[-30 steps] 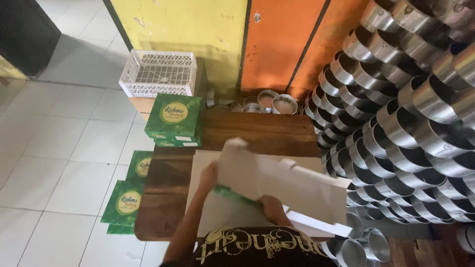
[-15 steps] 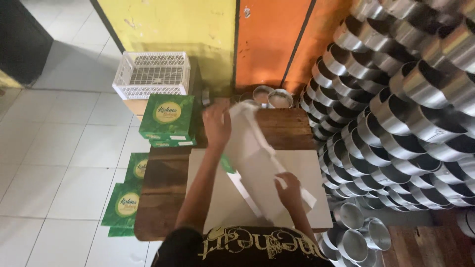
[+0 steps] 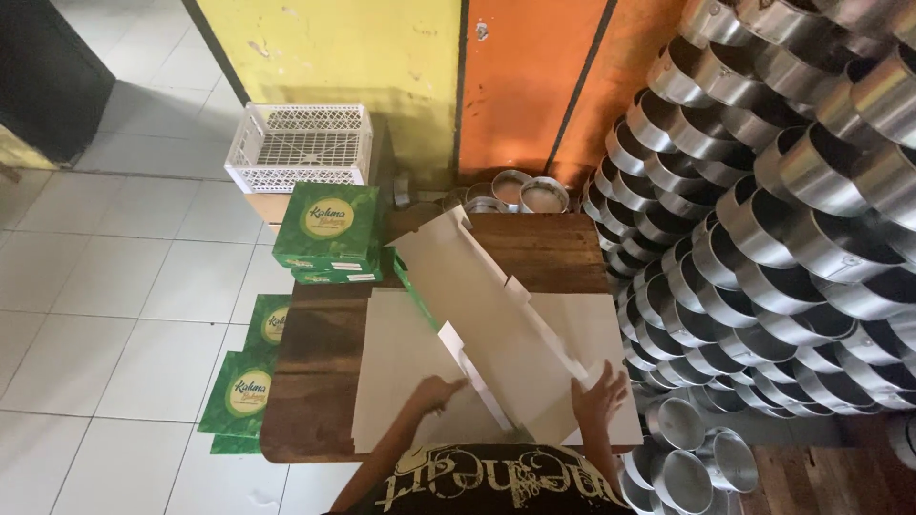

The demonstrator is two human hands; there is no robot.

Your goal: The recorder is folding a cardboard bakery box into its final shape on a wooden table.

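Note:
A flat, unfolded cardboard box blank (image 3: pixel 487 305), pale brown inside with a green printed edge, is tilted up over a wooden table (image 3: pixel 324 334). My left hand (image 3: pixel 434 393) rests under its near left flap, on the stack of flat cardboard sheets (image 3: pixel 391 372) below. Gripping the blank's near right corner is my right hand (image 3: pixel 599 399). The far end of the blank reaches toward the table's back edge.
Folded green boxes (image 3: pixel 329 229) are stacked at the table's back left, and flat green ones (image 3: pixel 250 381) lie on the tiled floor. A white plastic crate (image 3: pixel 301 145) stands behind. Shiny round metal tins (image 3: pixel 763 210) are piled high along the right; a few tins (image 3: pixel 520 191) sit by the orange door.
My left hand has come down from the blank's raised far end to the near flap. The blank has swung lower and spread wider, and my right hand has shifted right to its corner.

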